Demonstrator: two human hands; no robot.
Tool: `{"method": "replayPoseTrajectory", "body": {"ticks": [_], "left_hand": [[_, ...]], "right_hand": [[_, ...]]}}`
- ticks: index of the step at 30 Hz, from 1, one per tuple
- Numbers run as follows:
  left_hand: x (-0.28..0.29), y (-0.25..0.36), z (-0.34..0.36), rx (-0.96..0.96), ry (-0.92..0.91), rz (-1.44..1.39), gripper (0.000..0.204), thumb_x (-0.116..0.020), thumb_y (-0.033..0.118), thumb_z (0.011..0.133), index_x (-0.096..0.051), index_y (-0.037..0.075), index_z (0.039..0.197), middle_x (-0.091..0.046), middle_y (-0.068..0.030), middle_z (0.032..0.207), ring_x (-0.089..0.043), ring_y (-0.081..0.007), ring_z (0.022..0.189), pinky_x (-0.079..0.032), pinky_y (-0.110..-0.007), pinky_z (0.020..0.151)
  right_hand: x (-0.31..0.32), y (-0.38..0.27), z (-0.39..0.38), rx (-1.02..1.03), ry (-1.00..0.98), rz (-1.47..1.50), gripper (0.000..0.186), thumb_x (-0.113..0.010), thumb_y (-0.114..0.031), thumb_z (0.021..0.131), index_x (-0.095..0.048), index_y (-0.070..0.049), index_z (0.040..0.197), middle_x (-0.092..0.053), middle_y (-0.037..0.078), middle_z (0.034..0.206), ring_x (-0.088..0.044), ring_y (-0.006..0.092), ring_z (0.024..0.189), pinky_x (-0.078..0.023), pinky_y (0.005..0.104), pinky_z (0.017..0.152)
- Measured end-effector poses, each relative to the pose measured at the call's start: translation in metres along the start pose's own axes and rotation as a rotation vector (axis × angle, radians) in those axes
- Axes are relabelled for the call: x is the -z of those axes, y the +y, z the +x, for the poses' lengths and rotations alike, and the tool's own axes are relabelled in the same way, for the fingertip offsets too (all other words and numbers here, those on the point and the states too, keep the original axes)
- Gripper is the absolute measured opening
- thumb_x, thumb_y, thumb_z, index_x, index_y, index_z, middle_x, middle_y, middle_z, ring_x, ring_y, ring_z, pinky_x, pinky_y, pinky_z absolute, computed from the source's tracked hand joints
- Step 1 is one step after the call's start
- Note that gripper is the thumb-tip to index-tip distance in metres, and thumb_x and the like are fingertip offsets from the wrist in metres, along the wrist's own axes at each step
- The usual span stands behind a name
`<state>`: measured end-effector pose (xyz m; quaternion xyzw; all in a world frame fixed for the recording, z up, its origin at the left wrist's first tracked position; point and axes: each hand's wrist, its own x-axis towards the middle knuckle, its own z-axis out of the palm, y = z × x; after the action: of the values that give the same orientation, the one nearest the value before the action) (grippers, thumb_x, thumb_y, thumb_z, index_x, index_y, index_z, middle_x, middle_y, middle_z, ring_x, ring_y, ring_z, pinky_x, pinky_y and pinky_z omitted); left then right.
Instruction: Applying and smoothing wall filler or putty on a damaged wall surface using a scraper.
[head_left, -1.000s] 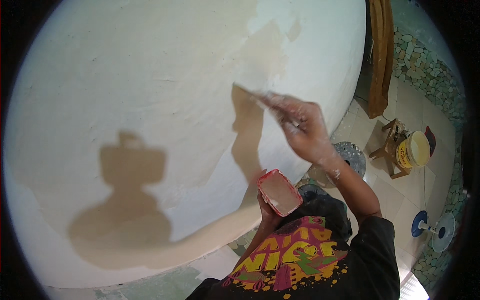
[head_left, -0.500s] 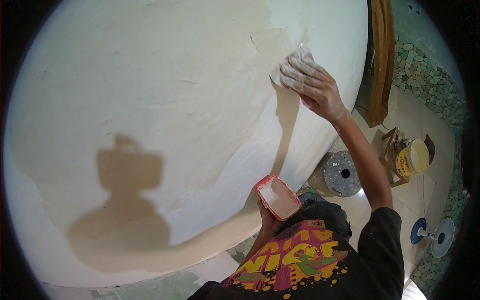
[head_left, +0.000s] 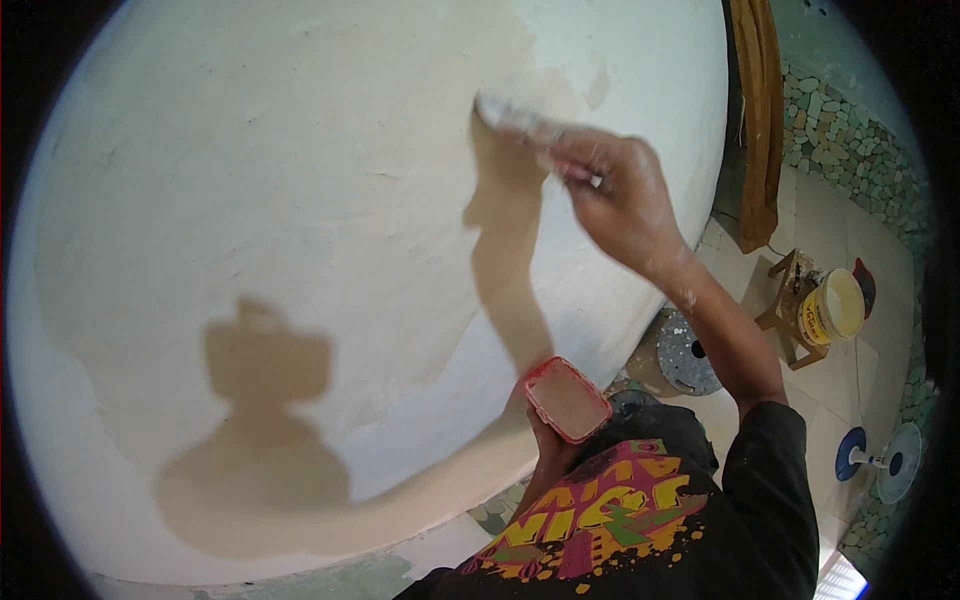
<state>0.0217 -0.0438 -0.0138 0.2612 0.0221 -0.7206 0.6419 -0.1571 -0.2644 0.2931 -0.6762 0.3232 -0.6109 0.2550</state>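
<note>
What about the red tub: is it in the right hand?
No, the left hand holds the red tub, while the right hand is up by the wall.

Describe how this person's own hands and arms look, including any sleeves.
The ungloved right hand has whitish smears reaching past the wrist; its bare forearm emerges from a short black fabric sleeve. The ungloved left hand is mostly hidden.

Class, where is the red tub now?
In the head view's lower half, right of centre, the red tub is held in the left hand, near the black shirt.
</note>
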Motion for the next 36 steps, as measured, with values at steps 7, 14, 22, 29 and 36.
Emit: {"method": "replayPoseTrajectory", "body": {"ticks": [7, 14, 22, 29, 36], "left_hand": [[-0.012, 0.002, -0.006, 0.007, 0.031, 0.081, 0.073, -0.044, 0.073, 0.097, -0.053, 0.018, 0.143, -0.064, -0.0077, 0.133, -0.063, -0.031, 0.121, -0.052, -0.056, 0.102], [0.001, -0.003, -0.003, 0.013, 0.002, 0.016, 0.073, -0.044, 0.073, 0.096, -0.053, 0.018, 0.143, -0.065, -0.0075, 0.133, -0.063, -0.0314, 0.122, -0.052, -0.058, 0.102], [-0.001, -0.004, -0.003, -0.029, 0.043, 0.09, 0.073, -0.047, 0.073, 0.096, -0.053, 0.018, 0.143, -0.064, -0.0081, 0.132, -0.063, -0.0313, 0.12, -0.052, -0.059, 0.1], [0.006, -0.01, -0.004, -0.006, 0.022, 0.028, 0.076, -0.046, 0.074, 0.095, -0.05, 0.017, 0.145, -0.062, -0.0099, 0.134, -0.062, -0.0329, 0.121, -0.051, -0.061, 0.101], [0.004, -0.009, 0.001, 0.0, 0.034, -0.011, 0.073, -0.046, 0.071, 0.097, -0.05, 0.016, 0.145, -0.062, -0.0107, 0.135, -0.062, -0.0343, 0.121, -0.051, -0.063, 0.1]], "right_hand": [[0.015, 0.002, -0.007, 0.333, 0.006, -0.058, 0.052, -0.058, 0.016, 0.078, -0.072, -0.005, 0.123, -0.073, 0.017, 0.117, -0.071, 0.032, 0.1, -0.058, 0.0389, 0.085], [0.049, 0.101, 0.053, 0.789, 0.148, -0.643, 0.055, -0.073, 0.001, 0.083, -0.069, -0.021, 0.132, -0.064, 0.0, 0.142, -0.057, 0.023, 0.136, -0.048, 0.0406, 0.112], [0.049, 0.143, -0.011, 0.452, 0.057, -0.481, 0.052, -0.068, 0.002, 0.09, -0.067, -0.019, 0.137, -0.066, 0.006, 0.139, -0.061, 0.0204, 0.132, -0.047, 0.0373, 0.112], [0.037, 0.071, 0.046, 0.034, 0.181, -0.027, 0.037, -0.055, 0.003, 0.102, -0.064, -0.002, 0.137, -0.07, 0.011, 0.132, -0.065, 0.017, 0.122, -0.05, 0.0297, 0.106], [0.003, -0.004, -0.005, 0.065, 0.002, -0.145, 0.04, -0.054, 0.01, 0.097, -0.068, -0.002, 0.132, -0.071, 0.012, 0.129, -0.066, 0.0177, 0.12, -0.051, 0.0293, 0.103]]}}
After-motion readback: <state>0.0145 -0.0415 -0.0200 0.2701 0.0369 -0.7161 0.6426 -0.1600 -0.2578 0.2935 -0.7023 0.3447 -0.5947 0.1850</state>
